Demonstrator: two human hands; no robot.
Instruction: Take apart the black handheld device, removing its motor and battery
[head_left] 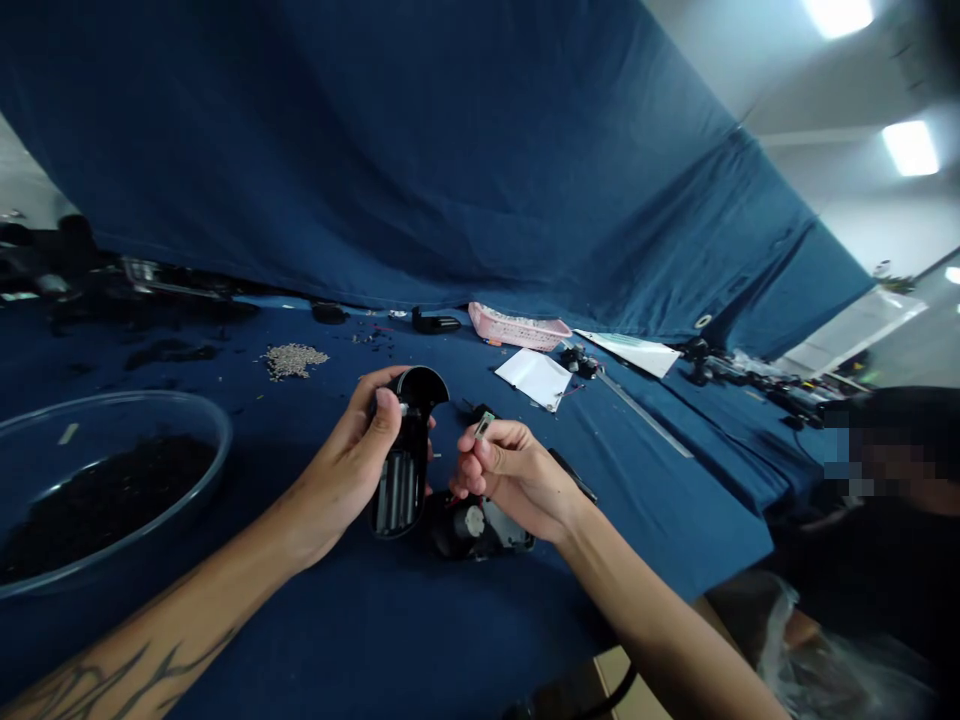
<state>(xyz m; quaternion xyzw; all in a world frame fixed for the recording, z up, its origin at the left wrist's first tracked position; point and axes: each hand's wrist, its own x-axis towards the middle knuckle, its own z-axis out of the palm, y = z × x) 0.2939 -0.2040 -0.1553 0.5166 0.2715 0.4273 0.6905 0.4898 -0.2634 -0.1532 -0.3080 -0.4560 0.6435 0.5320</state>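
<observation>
My left hand [346,475] is closed around a curved black plastic housing [397,490], held upright with its hollow, ribbed inside towards me. Between the thumb and fingers of my right hand [521,475] is a small green circuit board [484,425] with a metal socket on it. The board is apart from the housing, to its right. Just below my right hand, a black device part [474,522] with a round pale piece lies on the blue cloth. My fingers hide some of it, and a bit of red wire shows near them.
A large clear bowl [225,440] of small black pieces stands at left. Beyond it lies a pile of small pale parts [295,360]. Further back are a pink basket [517,328], white paper [534,376] and a metal ruler [645,412]. Another person [892,560] sits at right.
</observation>
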